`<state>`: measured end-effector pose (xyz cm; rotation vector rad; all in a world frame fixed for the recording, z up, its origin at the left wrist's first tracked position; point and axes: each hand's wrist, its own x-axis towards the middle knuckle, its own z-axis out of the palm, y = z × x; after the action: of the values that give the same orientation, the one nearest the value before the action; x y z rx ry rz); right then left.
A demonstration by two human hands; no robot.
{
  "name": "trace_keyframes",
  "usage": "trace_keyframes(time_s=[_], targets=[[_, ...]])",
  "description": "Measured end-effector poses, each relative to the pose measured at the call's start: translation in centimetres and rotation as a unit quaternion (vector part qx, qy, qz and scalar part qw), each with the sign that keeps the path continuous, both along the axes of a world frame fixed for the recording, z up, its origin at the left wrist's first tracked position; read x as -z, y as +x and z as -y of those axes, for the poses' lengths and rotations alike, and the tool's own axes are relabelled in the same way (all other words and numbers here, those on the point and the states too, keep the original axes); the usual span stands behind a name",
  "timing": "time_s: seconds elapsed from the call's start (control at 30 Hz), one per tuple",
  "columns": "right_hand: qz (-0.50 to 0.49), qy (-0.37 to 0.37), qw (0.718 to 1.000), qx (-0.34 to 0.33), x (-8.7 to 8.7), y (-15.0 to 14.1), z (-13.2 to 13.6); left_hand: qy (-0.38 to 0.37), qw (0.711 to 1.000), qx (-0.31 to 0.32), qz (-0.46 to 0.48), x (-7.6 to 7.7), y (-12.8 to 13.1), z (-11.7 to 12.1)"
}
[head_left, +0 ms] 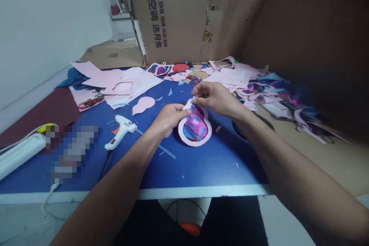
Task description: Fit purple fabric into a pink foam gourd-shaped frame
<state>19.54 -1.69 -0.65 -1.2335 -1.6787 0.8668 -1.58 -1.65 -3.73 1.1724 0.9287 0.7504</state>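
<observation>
A gourd-shaped cutout (pixel 195 127) with a pale pink border and a shiny purple-blue galaxy-pattern middle is held just above the blue table (pixel 201 177). My left hand (pixel 171 119) grips its left edge at the waist, thumb on top. At the narrow upper end, the fingertips of my right hand (pixel 215 98) are pinched together on the pink tip; whether something small is also between them is hidden. Left of my hands lies a white glue gun (pixel 122 130) with an orange trigger. A clear glue stick (pixel 165 150) sticks out behind it, partly under my left forearm.
A plain pink gourd cutout (pixel 144 105) lies beyond the glue gun. Pink sheets (pixel 138 78) and scraps (pixel 233 77) pile up at the back and right. A blurred-out object (pixel 76 150) and white power strip (pixel 23 153) sit left. A cardboard box (pixel 184 15) stands behind.
</observation>
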Motion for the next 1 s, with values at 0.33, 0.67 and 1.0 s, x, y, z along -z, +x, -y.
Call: trace_keyframes(time_s=[0.33, 0.67, 1.0], targets=[[-0.005, 0.003, 1.0, -0.003, 0.01, -0.02, -0.05, -0.006, 1.0, -0.009, -0.002, -0.12, 0.16, 0.06], [-0.073, -0.017, 0.997, -0.019, -0.63, -0.03, 0.21, 0.009, 0.999, -0.026, 0.027, 0.17, -0.33, -0.46], [-0.081, -0.098, 0.99, -0.058, -0.33, 0.22, 0.03, 0.028, 0.998, -0.04, 0.05, 0.27, -0.66, -0.69]])
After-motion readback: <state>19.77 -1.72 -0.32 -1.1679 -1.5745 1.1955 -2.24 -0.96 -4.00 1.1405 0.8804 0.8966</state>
